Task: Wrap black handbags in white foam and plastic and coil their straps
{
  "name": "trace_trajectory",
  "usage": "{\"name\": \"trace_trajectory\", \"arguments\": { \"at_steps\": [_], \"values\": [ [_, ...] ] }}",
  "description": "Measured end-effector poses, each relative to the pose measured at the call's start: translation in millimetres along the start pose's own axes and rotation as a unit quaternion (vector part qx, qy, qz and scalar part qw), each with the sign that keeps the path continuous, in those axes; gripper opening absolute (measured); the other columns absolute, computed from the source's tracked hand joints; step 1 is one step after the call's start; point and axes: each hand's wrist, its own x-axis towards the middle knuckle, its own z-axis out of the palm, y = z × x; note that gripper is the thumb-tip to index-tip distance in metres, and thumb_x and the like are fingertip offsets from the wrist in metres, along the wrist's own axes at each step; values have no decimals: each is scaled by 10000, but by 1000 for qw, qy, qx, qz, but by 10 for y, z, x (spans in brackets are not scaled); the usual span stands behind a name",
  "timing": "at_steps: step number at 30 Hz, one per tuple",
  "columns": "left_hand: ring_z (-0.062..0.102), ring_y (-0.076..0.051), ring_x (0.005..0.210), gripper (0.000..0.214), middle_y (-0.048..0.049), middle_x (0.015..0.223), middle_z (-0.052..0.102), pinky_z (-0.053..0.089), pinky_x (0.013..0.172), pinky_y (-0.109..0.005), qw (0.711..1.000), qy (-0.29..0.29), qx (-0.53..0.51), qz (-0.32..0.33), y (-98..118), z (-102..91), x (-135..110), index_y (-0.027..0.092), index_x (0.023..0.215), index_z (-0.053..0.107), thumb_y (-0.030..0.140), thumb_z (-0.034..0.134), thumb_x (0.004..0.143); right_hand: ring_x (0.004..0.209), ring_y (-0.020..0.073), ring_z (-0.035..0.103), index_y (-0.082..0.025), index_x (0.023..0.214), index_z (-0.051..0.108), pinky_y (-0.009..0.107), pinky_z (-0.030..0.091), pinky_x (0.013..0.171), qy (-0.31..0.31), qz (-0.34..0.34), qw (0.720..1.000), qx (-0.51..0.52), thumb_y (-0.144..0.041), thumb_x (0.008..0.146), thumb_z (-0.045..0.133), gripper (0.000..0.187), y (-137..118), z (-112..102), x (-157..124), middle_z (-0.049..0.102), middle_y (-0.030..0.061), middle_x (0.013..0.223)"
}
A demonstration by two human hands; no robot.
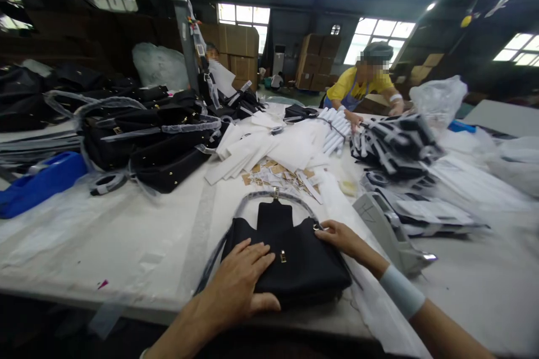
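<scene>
A black handbag (311, 261) lies at the table's front edge, its tab (274, 221) turned up toward the back and a gold turn-lock (283, 256) on its front. The handle (290, 197) is wrapped in clear film and arches behind it. My left hand (242, 275) rests flat on the bag's left side, fingers spread. At the upper right corner, my right hand (339, 235) has its fingers closed on the bag's edge beside a small metal ring (316, 227). The fingertips partly hide what they pinch.
Several black bags (168, 151) are piled at the left near a blue tape dispenser (46, 182). White sheets (269, 143) and small tags (282, 176) lie behind the handbag. A grey tape dispenser (389, 233) stands right. Across the table, a person in yellow (357, 87) handles wrapped bags (396, 143).
</scene>
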Motion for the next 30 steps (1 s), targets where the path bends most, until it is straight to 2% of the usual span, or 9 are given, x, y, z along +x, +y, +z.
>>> {"name": "trace_trajectory", "arguments": {
  "at_steps": [3, 6, 9, 16, 20, 23, 26, 28, 30],
  "values": [
    [454, -317, 1361, 861, -119, 1480, 477, 262, 1186, -515, 1000, 7, 23, 13, -11, 89, 20, 258, 1440, 454, 590, 768, 711, 835, 287, 665, -224, 851, 762, 408, 504, 835, 104, -121, 975, -152, -330, 648, 826, 238, -43, -56, -140, 742, 68, 864],
    [459, -310, 1358, 815, -139, 1479, 475, 318, 1159, -506, 993, 39, 110, 24, 28, 177, -15, 212, 1449, 431, 511, 756, 764, 924, 251, 663, -249, 1010, 744, 371, 503, 861, 27, -238, 950, -200, -353, 812, 703, 228, -299, 42, -379, 738, 54, 1008],
    [461, -307, 1355, 761, -155, 1480, 473, 368, 1125, -493, 973, 80, 214, 36, 109, 325, -87, 156, 1472, 374, 420, 690, 832, 905, 194, 668, -236, 995, 738, 311, 503, 856, -90, -309, 919, -230, -283, 905, 609, 164, -520, 273, -533, 737, 33, 970],
    [551, -210, 1273, 528, -114, 1397, 573, 425, 1055, -364, 934, 161, 308, 87, 56, 643, -131, 143, 1470, 377, 104, 342, 945, 853, 173, 654, -189, 956, 749, 266, 489, 802, -185, -312, 862, -353, -173, 856, 700, 113, -417, 731, -288, 722, 35, 914],
    [636, -182, 1157, 532, -82, 1297, 655, 497, 971, -313, 937, 181, 285, 92, -158, 662, -23, 156, 1370, 509, 24, 347, 880, 893, 198, 645, -174, 969, 747, 291, 490, 830, -149, -316, 846, -402, -210, 888, 679, 112, -357, 813, -259, 718, 59, 917],
    [667, -177, 1101, 577, -72, 1251, 683, 531, 933, -306, 944, 181, 262, 85, -236, 601, 48, 169, 1320, 550, -20, 366, 806, 980, 226, 648, -181, 1115, 706, 340, 489, 908, -128, -339, 839, -406, -383, 902, 672, 296, -348, 786, -355, 724, 78, 1029],
    [675, -181, 1083, 608, -79, 1231, 693, 540, 926, -299, 961, 142, 232, 57, -190, 505, 95, 170, 1297, 561, -9, 430, 730, 1172, 295, 592, -190, 1312, 588, 433, 423, 1057, -155, -386, 806, -421, -596, 745, 761, 719, -262, 729, -455, 654, 116, 1269],
    [680, -210, 1064, 576, -93, 1222, 695, 554, 902, -324, 969, 105, 223, 27, -133, 479, 134, 169, 1259, 582, 32, 492, 708, 1277, 335, 520, -217, 1425, 469, 491, 372, 1112, -160, -407, 775, -457, -555, 732, 789, 835, -149, 717, -484, 567, 128, 1396],
    [705, -238, 958, 482, -91, 1126, 728, 583, 803, -351, 969, 80, 234, 8, -105, 530, 195, 172, 1162, 630, 60, 530, 704, 1288, 314, 521, -250, 1475, 392, 482, 397, 1103, -140, -421, 749, -492, -388, 846, 712, 719, -13, 738, -477, 556, 105, 1415]
  ]
}}
